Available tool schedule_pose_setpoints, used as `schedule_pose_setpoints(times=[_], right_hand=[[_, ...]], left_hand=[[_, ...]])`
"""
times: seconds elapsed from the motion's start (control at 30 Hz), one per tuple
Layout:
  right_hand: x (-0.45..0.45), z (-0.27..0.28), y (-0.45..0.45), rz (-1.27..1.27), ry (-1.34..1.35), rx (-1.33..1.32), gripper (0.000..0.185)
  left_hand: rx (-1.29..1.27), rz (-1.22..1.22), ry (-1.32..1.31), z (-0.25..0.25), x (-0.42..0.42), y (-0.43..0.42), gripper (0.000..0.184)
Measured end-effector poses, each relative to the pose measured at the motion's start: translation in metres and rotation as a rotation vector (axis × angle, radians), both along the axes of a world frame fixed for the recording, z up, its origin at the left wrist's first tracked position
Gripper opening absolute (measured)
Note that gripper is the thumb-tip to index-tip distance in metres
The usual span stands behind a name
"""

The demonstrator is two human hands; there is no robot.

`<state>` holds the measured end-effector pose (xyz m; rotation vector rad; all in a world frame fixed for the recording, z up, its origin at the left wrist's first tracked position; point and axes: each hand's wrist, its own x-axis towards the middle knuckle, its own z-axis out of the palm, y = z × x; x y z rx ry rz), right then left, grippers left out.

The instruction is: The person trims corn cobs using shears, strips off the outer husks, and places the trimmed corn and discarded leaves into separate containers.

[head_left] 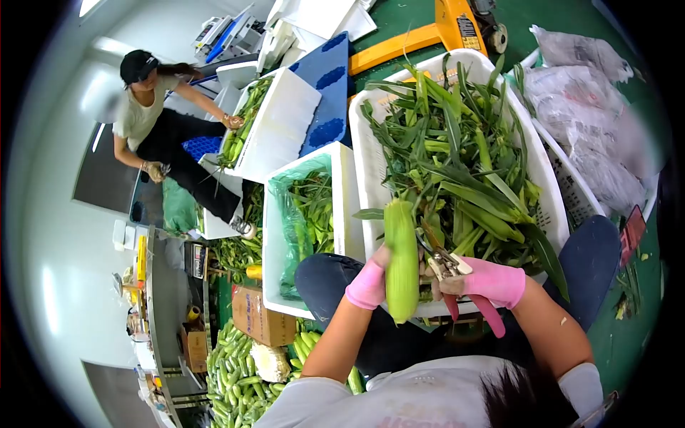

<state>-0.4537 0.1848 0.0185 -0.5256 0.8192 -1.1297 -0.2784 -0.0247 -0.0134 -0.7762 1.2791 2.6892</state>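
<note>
My left hand, in a pink glove, is closed around an ear of corn in its pale green husk, held upright in front of me. My right hand, also in a pink glove, grips pruning shears by the handles, two of its fingers hanging loose. The shears' blades point up beside the ear; whether they touch it I cannot tell. Just beyond both hands stands a large white plastic basket heaped with green corn husks and leaves.
A white foam box lined with green plastic stands left of the basket. Many husked ears lie on the floor near a cardboard box. Another person works at a tilted foam box. A yellow pallet jack and bagged plastic are behind.
</note>
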Motion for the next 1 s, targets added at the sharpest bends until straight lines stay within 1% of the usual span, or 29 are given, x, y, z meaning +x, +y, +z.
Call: schedule_pose_setpoints(times=[0.03,0.1,0.2,0.23,0.27,0.3,0.33,0.4,0.43,0.5,0.53,0.57,0.63,0.67,0.7,0.73,0.77,0.83,0.87,0.9,0.97,1.0], right_hand=[[0.003,-0.004,0.001,-0.021,-0.008,-0.036,0.050],[0.008,-0.016,-0.003,-0.059,-0.017,-0.109,0.045],[0.015,-0.021,-0.002,-0.124,0.058,-0.103,0.037],[0.016,-0.018,-0.004,-0.135,0.085,-0.097,0.036],[0.011,-0.001,-0.001,-0.147,0.048,0.058,0.036],[0.014,0.000,-0.001,-0.178,0.037,0.095,0.033],[0.018,-0.007,-0.003,-0.269,0.011,0.108,0.030],[0.023,-0.043,-0.009,-0.421,-0.030,0.165,0.027],[0.018,-0.044,-0.008,-0.372,-0.069,0.253,0.031],[0.032,-0.048,-0.015,-0.462,-0.062,0.207,0.039],[0.040,-0.034,-0.019,-0.412,-0.068,0.128,0.047],[0.056,-0.043,-0.029,-0.508,0.003,0.032,0.048],[0.072,-0.034,-0.043,-0.526,0.041,0.009,0.043],[0.079,-0.010,-0.052,-0.543,0.171,0.052,0.042],[0.085,-0.016,-0.058,-0.602,0.189,-0.005,0.043],[0.089,-0.016,-0.060,-0.666,0.135,0.017,0.045],[0.093,-0.014,-0.061,-0.727,0.078,0.044,0.047],[0.098,-0.009,-0.065,-0.711,0.183,-0.042,0.050],[0.097,-0.011,-0.067,-0.747,0.271,-0.060,0.050],[0.091,-0.013,-0.071,-0.787,0.356,-0.085,0.051],[0.048,-0.013,-0.072,-0.742,0.428,0.053,0.046],[0.027,-0.013,-0.073,-0.715,0.460,0.121,0.046]], left_hand=[[-0.312,-0.055,-0.030,0.011,-0.003,0.009,0.084],[-0.475,-0.088,-0.017,0.026,-0.007,0.020,0.086],[-0.464,-0.222,0.001,0.027,0.004,0.010,0.090],[-0.383,-0.209,-0.018,0.027,0.009,0.010,0.092],[-0.305,-0.189,-0.035,0.027,0.016,0.009,0.094],[-0.228,-0.163,-0.049,0.028,0.024,0.009,0.096],[-0.171,-0.109,0.013,0.027,0.033,0.012,0.091],[-0.086,0.036,0.101,0.021,0.051,0.014,0.093],[-0.055,0.115,0.141,0.021,0.059,0.014,0.094],[-0.065,0.209,0.090,0.041,0.065,0.015,0.093],[-0.134,0.239,0.049,0.042,0.065,0.017,0.090],[-0.199,0.287,0.007,0.045,0.063,0.023,0.086],[-0.317,0.238,-0.090,0.037,0.059,0.034,0.086],[-0.370,0.182,-0.074,0.046,0.059,0.041,0.088],[-0.431,0.131,-0.061,0.055,0.061,0.046,0.092],[-0.452,0.138,-0.016,0.053,0.064,0.045,0.096],[-0.558,0.127,0.103,0.039,0.068,0.041,0.092],[-0.522,0.237,0.298,0.031,0.073,0.035,0.090],[-0.408,0.379,0.380,0.028,0.074,0.034,0.084],[-0.175,0.417,0.368,0.024,0.086,0.022,0.081],[0.301,0.453,0.354,0.020,0.116,-0.006,0.076],[0.049,0.786,0.553,0.029,0.136,-0.005,0.066]])
